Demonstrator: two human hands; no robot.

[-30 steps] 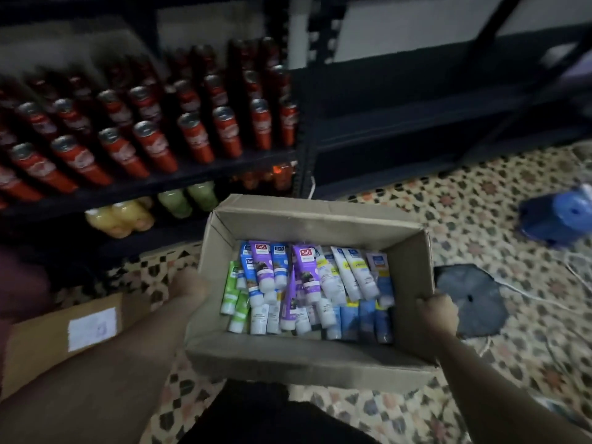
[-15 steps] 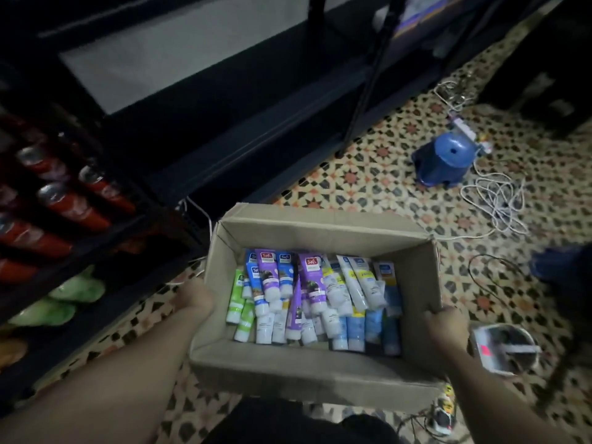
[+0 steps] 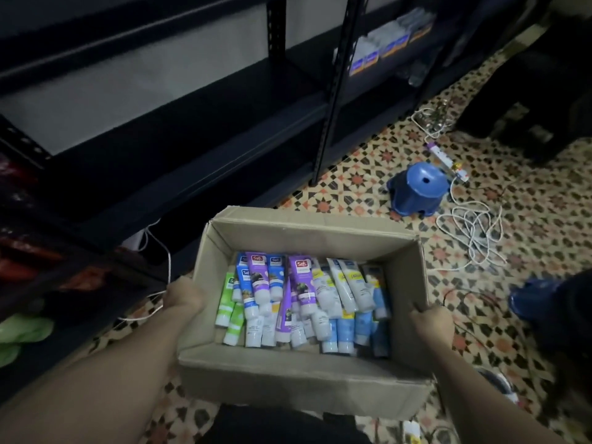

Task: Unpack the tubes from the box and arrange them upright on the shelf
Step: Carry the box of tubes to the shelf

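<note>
1. The left hand point(image 3: 184, 296) is grasping the left wall of the cardboard box point(image 3: 304, 379); its fingers are lying out of sight behind the cardboard.
2. The right hand point(image 3: 431, 325) is grasping the right wall, with the thumb hooking over the rim.
3. The tubes point(image 3: 304, 296) are lying flat inside the open box, in green, blue, purple and white, heaped in overlapping rows with most caps pointing toward the person.
4. The box is being held above the patterned floor point(image 3: 528, 251), in front of the dark metal shelf point(image 3: 224, 100).
5. A blue stool point(image 3: 416, 187) is standing on the floor to the right, just beside a tangled white cord point(image 3: 471, 232).
</note>
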